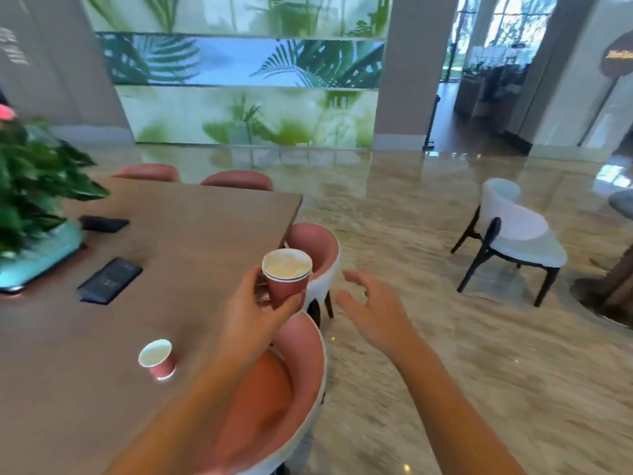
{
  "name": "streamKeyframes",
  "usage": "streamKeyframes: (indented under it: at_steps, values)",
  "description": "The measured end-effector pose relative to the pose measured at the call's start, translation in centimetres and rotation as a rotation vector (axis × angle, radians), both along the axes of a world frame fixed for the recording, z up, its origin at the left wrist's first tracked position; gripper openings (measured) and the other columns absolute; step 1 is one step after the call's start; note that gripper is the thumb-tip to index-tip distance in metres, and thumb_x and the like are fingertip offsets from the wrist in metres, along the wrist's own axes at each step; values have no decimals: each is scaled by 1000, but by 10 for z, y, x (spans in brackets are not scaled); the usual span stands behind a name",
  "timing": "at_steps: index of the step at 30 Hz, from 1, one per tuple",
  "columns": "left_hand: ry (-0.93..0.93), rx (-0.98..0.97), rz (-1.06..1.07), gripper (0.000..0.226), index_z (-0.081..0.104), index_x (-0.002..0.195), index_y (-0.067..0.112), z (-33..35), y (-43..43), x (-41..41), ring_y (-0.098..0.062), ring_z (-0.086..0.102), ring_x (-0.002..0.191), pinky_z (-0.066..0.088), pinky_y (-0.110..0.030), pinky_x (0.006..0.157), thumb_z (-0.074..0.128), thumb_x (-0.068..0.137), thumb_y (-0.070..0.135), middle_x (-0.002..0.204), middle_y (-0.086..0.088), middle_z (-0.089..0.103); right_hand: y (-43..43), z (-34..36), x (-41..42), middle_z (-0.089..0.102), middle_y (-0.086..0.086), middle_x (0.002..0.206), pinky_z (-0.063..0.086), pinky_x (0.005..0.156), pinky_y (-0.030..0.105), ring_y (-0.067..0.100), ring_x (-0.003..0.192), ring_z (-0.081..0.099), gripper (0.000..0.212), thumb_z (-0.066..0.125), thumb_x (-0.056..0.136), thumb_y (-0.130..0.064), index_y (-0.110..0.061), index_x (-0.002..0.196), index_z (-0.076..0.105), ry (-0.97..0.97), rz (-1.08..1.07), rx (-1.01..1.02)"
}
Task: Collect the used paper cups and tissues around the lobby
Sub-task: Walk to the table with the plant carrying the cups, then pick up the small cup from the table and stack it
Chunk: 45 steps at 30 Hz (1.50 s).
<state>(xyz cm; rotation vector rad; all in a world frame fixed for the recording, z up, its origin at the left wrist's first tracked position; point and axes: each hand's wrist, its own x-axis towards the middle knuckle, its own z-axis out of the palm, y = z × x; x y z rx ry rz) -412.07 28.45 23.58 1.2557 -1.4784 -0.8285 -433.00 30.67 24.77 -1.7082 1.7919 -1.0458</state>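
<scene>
Your left hand [253, 308] grips a red paper cup [287, 289] with crumpled white tissue [286, 266] inside, over the table [191, 234] edge near frame centre. Your right hand [373, 311] sits at its 3 o'clock, fingers spread wide, holding nothing. A second red paper cup [158, 359] stands on the table at 8 o'clock from the held one.

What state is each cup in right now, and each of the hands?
Held cup: lifted, upright, with something white and crumpled inside, probably tissue.
Left hand: grips the held cup by its side.
Right hand: open, fingers spread, holding nothing.
Second cup: stands on the table, looks empty, not touched by either hand.
</scene>
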Motion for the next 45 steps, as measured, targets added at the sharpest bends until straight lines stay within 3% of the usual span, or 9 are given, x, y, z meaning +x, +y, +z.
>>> streamKeyframes:
  at_steps: [4,8,12,17,22,26,39,42,45]
  values:
    - [-45,-35,282,56,57,120,30,6,17,45,15,65,93,50,-5,71,90,76,21,106,24,68,-45,1,46,63,-17,125,45,91,24,1,111,60,45,60,87,-50,-35,129,58,-21,261,13]
    - [-91,1,521,58,58,124,26,3,51,93,11,65,97,51,-10,76,90,76,26,112,21,68,-65,-10,100,63,-14,125,51,98,37,5,106,63,61,52,80,-70,-43,134,50,18,489,55]
    - [-92,17,728,61,59,126,23,-2,87,136,9,66,97,52,-12,80,91,74,26,110,20,69,-67,-15,156,55,-17,135,40,107,33,6,127,49,51,56,89,-57,-37,136,52,25,693,59]
    - [-64,-1,876,59,58,126,24,-4,106,179,10,66,98,53,-13,80,89,77,24,113,19,69,-69,-16,217,56,-16,135,37,105,26,4,129,47,47,58,90,-50,-34,134,54,-10,852,49]
    - [-43,-38,894,66,47,130,40,-4,94,211,13,64,100,49,-4,77,86,79,23,109,44,62,-82,-17,255,56,-21,134,42,108,34,1,127,48,59,52,82,-63,-38,134,53,22,890,54]
    - [-33,-52,840,68,45,131,41,-13,69,230,12,63,101,50,-5,78,85,80,22,109,49,59,-99,-22,273,57,-20,132,42,107,34,1,127,49,63,49,77,-67,-38,133,54,29,842,48]
    - [-3,87,770,74,44,136,39,-69,1,260,1,68,101,56,-19,82,87,78,26,116,27,64,-152,-70,283,54,-20,136,39,107,29,3,130,46,51,57,88,-56,-37,135,53,119,761,170]
    - [-16,155,750,82,38,140,46,-83,-11,263,4,69,95,55,-13,78,87,78,26,114,21,66,-165,-83,285,54,-18,138,36,106,24,3,131,46,49,59,91,-51,-32,136,54,125,760,193]
    - [-49,219,730,78,40,135,54,-99,-29,267,0,71,99,56,-24,87,88,76,37,118,18,68,-177,-99,291,54,-15,139,35,108,24,4,132,45,49,59,93,-46,-27,138,54,141,771,224]
